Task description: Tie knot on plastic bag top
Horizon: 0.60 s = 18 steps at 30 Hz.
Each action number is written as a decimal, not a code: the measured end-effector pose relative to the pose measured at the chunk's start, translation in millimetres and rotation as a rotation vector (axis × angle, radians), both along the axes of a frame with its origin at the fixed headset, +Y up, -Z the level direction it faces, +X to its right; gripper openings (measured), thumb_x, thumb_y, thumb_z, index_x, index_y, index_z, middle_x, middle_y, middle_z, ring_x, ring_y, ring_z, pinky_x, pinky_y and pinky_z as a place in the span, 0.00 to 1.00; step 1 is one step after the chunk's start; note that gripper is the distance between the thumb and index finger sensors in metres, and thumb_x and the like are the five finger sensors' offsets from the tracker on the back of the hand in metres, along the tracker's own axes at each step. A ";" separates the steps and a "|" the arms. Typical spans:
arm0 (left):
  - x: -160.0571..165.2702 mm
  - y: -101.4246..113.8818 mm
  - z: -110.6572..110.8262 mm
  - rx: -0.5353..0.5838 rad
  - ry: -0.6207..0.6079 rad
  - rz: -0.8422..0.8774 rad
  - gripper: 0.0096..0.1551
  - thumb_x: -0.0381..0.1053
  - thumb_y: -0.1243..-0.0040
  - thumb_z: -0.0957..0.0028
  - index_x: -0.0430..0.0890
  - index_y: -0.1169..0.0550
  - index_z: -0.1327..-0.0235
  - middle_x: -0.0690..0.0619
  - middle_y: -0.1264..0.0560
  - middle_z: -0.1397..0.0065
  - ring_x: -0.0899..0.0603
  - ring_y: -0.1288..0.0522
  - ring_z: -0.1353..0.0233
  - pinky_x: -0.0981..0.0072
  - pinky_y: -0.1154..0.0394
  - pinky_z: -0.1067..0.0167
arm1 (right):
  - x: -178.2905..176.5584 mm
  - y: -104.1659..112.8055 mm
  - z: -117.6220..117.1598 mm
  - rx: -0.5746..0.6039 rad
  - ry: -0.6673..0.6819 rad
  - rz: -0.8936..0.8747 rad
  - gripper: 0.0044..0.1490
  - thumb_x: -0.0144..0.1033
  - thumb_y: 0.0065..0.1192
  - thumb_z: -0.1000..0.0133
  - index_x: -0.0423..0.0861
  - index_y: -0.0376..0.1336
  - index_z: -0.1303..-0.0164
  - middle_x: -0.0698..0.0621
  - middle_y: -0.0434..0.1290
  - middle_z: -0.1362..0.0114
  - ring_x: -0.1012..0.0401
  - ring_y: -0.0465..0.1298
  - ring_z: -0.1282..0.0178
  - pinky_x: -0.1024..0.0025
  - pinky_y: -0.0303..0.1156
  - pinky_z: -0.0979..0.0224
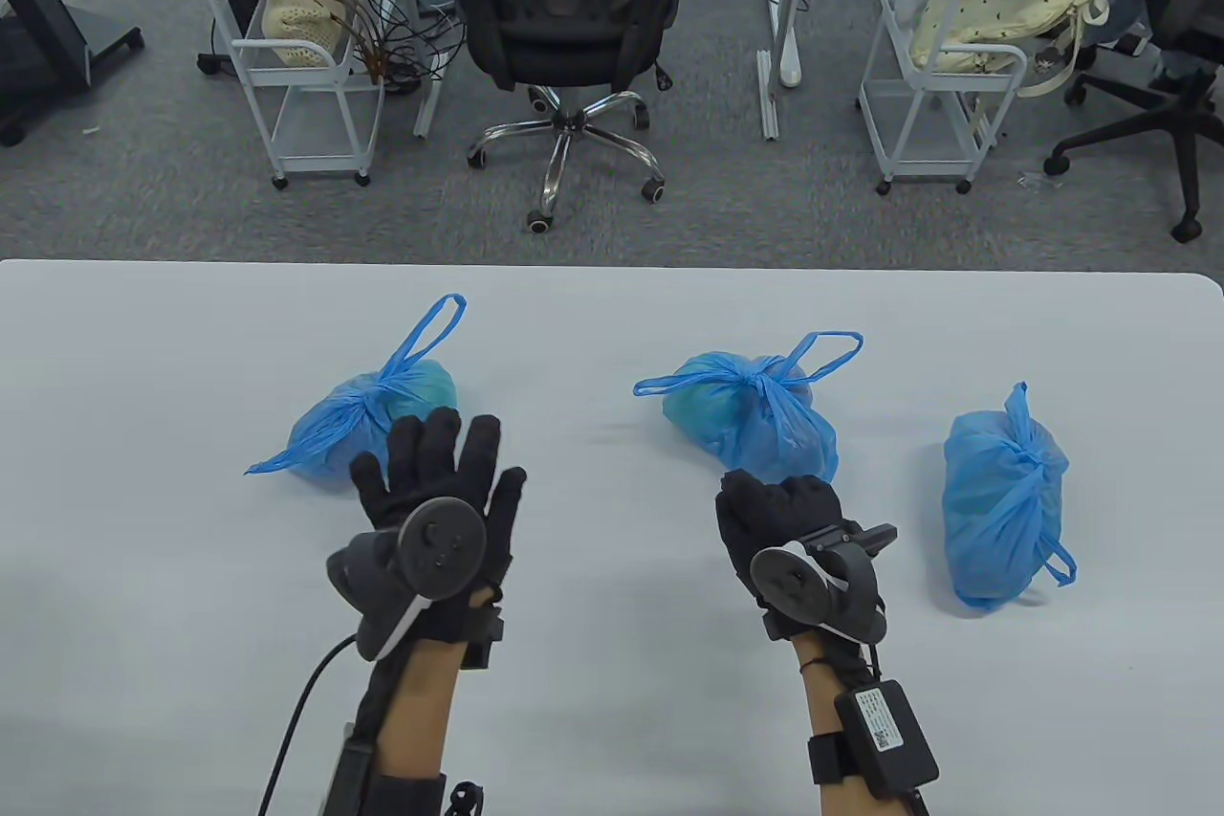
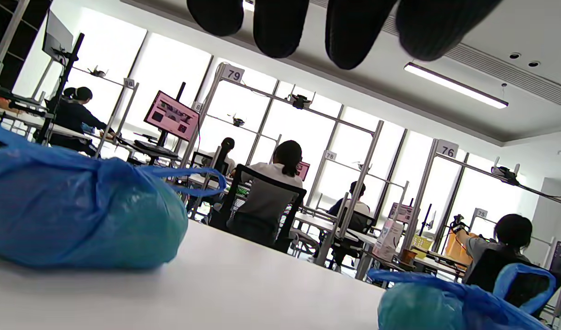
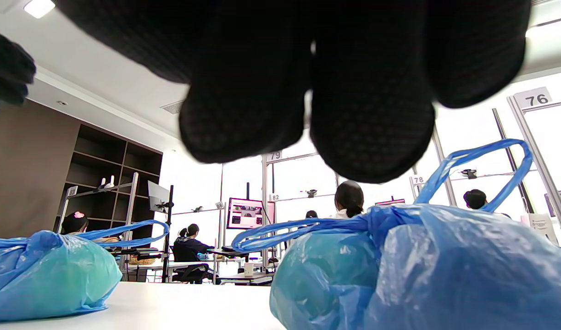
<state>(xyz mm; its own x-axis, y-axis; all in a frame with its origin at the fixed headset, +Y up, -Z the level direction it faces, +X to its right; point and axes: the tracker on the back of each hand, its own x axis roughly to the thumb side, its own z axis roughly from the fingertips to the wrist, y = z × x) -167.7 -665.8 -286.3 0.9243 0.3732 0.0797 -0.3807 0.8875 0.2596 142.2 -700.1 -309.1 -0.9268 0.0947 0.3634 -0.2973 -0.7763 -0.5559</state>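
Your left hand [image 1: 435,510]: fingers spread straight, holding nothing, near edge at 7 o'clock | your right hand [image 1: 779,519]: fingers curled under, empty, at 5 o'clock | three knotted blue bags beyond: left bag [image 1: 378,419] 11 o'clock, middle bag [image 1: 755,409] 1 o'clock, right bag [image 1: 999,500] 3 o'clock, on white table [image 1: 143,472].

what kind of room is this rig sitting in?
Likely an open-plan data-collection lab or office: rows of numbered metal frame stations with cameras mounted on them, seated people at monitors, black swivel chairs on grey carpet behind the white table.
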 end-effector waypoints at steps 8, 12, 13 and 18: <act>-1.3 -62.4 -15.4 -0.219 -0.021 -0.104 0.36 0.71 0.57 0.39 0.66 0.41 0.16 0.51 0.54 0.07 0.33 0.62 0.13 0.27 0.68 0.29 | -15.7 -2.7 0.0 -0.005 -0.013 0.101 0.24 0.45 0.65 0.46 0.42 0.76 0.52 0.53 0.86 0.67 0.53 0.88 0.64 0.42 0.77 0.49; 1.5 -66.1 -14.5 -0.250 -0.037 -0.080 0.36 0.71 0.57 0.39 0.66 0.42 0.16 0.51 0.55 0.07 0.34 0.63 0.13 0.27 0.70 0.30 | -20.3 -5.6 -1.5 -0.078 -0.029 0.109 0.25 0.46 0.63 0.46 0.42 0.76 0.50 0.52 0.86 0.64 0.51 0.87 0.60 0.41 0.76 0.47; 3.6 -65.4 -13.7 -0.248 -0.036 -0.095 0.36 0.71 0.58 0.39 0.66 0.42 0.16 0.51 0.56 0.07 0.34 0.64 0.13 0.27 0.70 0.30 | -21.6 -6.5 -1.7 -0.099 -0.031 0.116 0.26 0.47 0.63 0.45 0.42 0.75 0.49 0.51 0.86 0.62 0.50 0.87 0.58 0.41 0.76 0.46; 6.6 -62.8 -11.9 -0.233 -0.042 -0.130 0.36 0.71 0.58 0.39 0.66 0.42 0.16 0.51 0.55 0.07 0.34 0.63 0.13 0.27 0.70 0.29 | -26.7 -7.9 -2.3 -0.178 -0.056 0.105 0.32 0.50 0.61 0.44 0.43 0.69 0.36 0.45 0.81 0.43 0.43 0.80 0.38 0.36 0.69 0.37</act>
<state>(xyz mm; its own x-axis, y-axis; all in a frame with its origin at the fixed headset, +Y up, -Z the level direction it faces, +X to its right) -161.1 -728.6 -298.3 0.9634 0.2641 0.0448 -0.2655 0.9637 0.0292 115.5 -708.0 -311.4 -0.9533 0.0546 0.2969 -0.1820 -0.8888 -0.4207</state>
